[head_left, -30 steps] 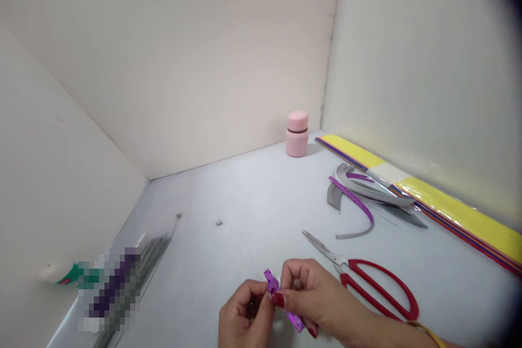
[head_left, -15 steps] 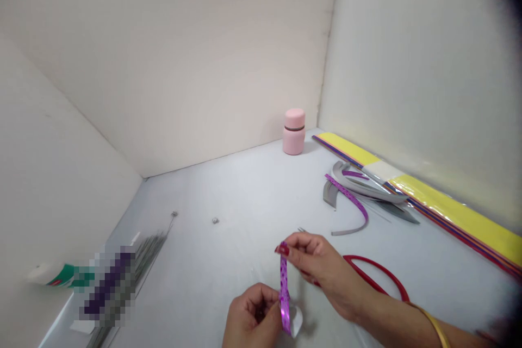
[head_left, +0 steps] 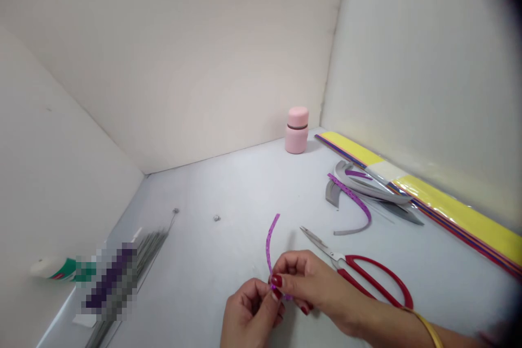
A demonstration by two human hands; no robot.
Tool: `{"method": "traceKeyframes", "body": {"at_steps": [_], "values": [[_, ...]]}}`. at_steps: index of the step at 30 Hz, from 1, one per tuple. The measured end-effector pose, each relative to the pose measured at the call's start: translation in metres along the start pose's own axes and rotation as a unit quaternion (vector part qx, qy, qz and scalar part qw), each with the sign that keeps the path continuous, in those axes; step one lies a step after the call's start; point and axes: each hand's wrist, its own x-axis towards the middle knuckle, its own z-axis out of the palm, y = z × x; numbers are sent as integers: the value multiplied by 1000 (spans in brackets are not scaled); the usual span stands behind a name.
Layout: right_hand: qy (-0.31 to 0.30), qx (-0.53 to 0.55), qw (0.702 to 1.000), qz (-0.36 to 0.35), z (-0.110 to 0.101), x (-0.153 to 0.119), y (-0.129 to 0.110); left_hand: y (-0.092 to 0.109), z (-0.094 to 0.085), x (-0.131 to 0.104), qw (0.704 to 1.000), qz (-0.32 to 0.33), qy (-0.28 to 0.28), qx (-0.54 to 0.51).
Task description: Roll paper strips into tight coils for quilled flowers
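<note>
A narrow, shiny purple paper strip (head_left: 268, 243) with darker spots rises from between my two hands, its free end curving up and away. My left hand (head_left: 252, 312) pinches it low down, thumb against the fingers. Pressed close beside that, my right hand (head_left: 299, 283) grips the same strip between thumb and fingertip. A bit of purple shows under the right fingers; the rest of the folded part is hidden. Red-handled scissors (head_left: 375, 277) lie behind my right hand and forearm, their blades slightly apart and pointing up and left.
Another purple strip (head_left: 354, 198) curls beside grey paper offcuts (head_left: 375, 191) on the right. A long yellow-topped paper pack (head_left: 440, 196) lies along the right wall. A pink flask (head_left: 297, 133) stands at the back. Thin grey wires (head_left: 149, 250) and a white-green tube (head_left: 55, 268) are left.
My right hand has come down from the strip's upper end to meet my left hand. The strip's upper end now stands free, and the scissors' blades have come into sight.
</note>
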Motion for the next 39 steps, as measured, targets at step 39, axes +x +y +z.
{"method": "traceKeyframes", "body": {"at_steps": [39], "values": [[0, 9, 1000, -28, -2, 4, 6, 3, -1, -4, 995, 67, 49, 58]]}}
